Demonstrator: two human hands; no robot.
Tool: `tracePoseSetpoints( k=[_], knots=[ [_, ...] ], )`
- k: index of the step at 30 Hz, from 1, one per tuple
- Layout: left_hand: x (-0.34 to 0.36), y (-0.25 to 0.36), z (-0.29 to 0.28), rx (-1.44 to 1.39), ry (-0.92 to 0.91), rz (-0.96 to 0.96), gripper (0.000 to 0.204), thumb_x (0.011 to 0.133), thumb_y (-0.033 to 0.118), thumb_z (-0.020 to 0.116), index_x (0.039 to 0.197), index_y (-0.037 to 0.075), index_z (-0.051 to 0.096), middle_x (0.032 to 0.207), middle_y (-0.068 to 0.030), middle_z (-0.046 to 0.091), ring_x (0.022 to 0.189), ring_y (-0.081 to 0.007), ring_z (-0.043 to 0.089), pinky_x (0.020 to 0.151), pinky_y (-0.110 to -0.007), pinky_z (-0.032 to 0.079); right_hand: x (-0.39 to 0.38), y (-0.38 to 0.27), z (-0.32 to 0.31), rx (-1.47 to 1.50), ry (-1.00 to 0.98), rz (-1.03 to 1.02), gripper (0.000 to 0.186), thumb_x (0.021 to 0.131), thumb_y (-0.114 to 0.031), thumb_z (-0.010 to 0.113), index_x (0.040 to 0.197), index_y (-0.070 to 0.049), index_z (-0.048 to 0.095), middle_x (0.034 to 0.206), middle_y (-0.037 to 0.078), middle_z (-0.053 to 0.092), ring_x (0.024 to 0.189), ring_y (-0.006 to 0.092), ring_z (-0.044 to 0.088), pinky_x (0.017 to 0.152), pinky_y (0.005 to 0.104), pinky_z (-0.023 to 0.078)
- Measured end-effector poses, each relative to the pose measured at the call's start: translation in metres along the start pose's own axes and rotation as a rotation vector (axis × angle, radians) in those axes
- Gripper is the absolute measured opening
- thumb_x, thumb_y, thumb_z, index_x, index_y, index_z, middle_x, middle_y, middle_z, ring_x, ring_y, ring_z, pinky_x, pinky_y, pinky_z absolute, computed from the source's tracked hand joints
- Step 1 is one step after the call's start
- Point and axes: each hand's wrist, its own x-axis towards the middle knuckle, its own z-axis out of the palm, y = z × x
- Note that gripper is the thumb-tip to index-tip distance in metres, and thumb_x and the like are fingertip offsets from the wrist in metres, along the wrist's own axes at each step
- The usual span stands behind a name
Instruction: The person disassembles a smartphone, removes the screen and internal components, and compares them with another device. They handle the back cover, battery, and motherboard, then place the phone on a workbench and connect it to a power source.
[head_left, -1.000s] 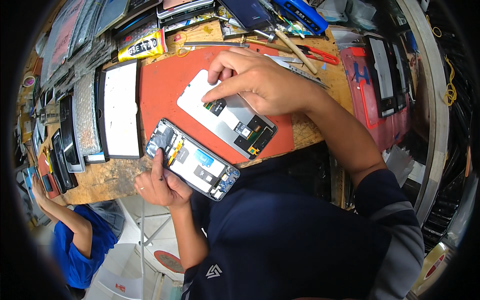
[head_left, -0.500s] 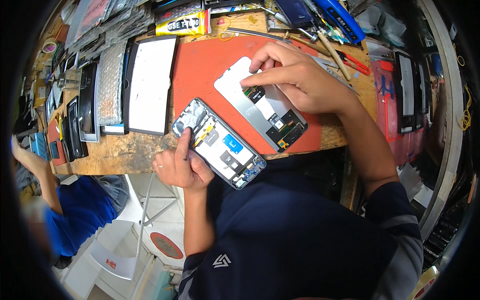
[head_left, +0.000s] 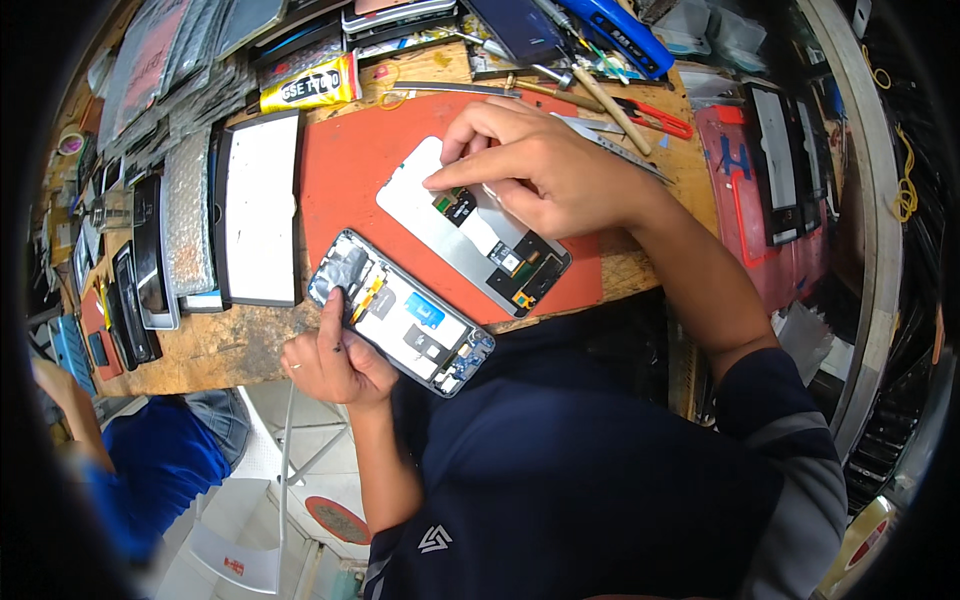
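An opened phone [head_left: 405, 310] lies slanted across the bench's front edge, its insides facing up, with a blue patch and a small circuit board at the lower end. My left hand [head_left: 338, 362] holds it by the left side, the index finger pressed on its upper end and the other fingers curled. On the red mat, right beside the phone, rests a loose phone screen [head_left: 415, 205], back side up, with dark flex cables. Bent over its upper part is my right hand [head_left: 545, 165], index fingertip on the silvery back, thumb tucked underneath; the exact grip is partly hidden.
Tools including a wooden-handled tool [head_left: 612, 108] and red-handled scissors [head_left: 655, 118] lie behind my right hand. A white-lined box [head_left: 258, 205] and stacked bubble-wrapped parts [head_left: 190, 215] stand left. A yellow tube [head_left: 310, 84] is behind the red mat [head_left: 350, 140]. Another person's blue shirt [head_left: 165, 450] shows lower left.
The whole view has shifted, so the bench sits further left and lower. Both hands keep nearly the same places on the phone and the screen. The other person's hand at left has lowered.
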Motion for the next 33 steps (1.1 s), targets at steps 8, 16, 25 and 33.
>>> tracePoseSetpoints(
  k=[8,16,25,33],
  knots=[
    [-0.001,0.001,-0.001,0.004,0.0,-0.003,0.047,0.085,0.018,0.05,0.118,0.002,0.078,0.065,-0.0044,0.041,0.061,-0.0245,0.039,0.065,-0.039,0.032,-0.001,0.003,0.001,-0.028,0.001,-0.007,0.062,0.076,0.012,0.053,0.134,-0.003,0.066,0.116,0.014,0.061,0.113,0.0316,0.059,0.101,0.0432,0.046],
    [-0.001,-0.002,0.0,-0.019,0.012,0.032,0.046,0.09,0.019,0.048,0.121,0.0,0.077,0.066,-0.0052,0.043,0.062,-0.0246,0.038,0.064,-0.039,0.031,0.0,0.007,0.003,0.161,0.27,0.027,0.047,0.093,0.01,0.047,0.136,0.0,0.062,0.106,0.01,0.065,0.091,0.0174,0.062,0.083,0.0309,0.052],
    [0.001,-0.004,0.0,-0.037,0.023,0.059,0.041,0.092,0.015,0.051,0.119,-0.002,0.077,0.072,-0.0088,0.055,0.064,-0.0233,0.042,0.063,-0.037,0.033,0.005,0.009,-0.017,0.238,0.864,0.029,0.023,0.108,-0.022,0.062,0.112,-0.001,0.07,0.08,0.002,0.067,0.07,0.0067,0.061,0.062,0.0242,0.05],
    [-0.013,0.026,-0.018,-0.367,0.171,-0.347,0.016,0.107,0.005,0.059,0.116,-0.006,0.063,0.1,-0.0114,0.061,0.093,-0.0153,0.058,0.081,-0.027,0.048,0.001,0.008,-0.016,0.121,0.757,0.144,0.015,0.103,-0.011,0.062,0.109,0.001,0.07,0.074,0.0,0.065,0.064,0.0057,0.058,0.057,0.0258,0.046]
  ],
)
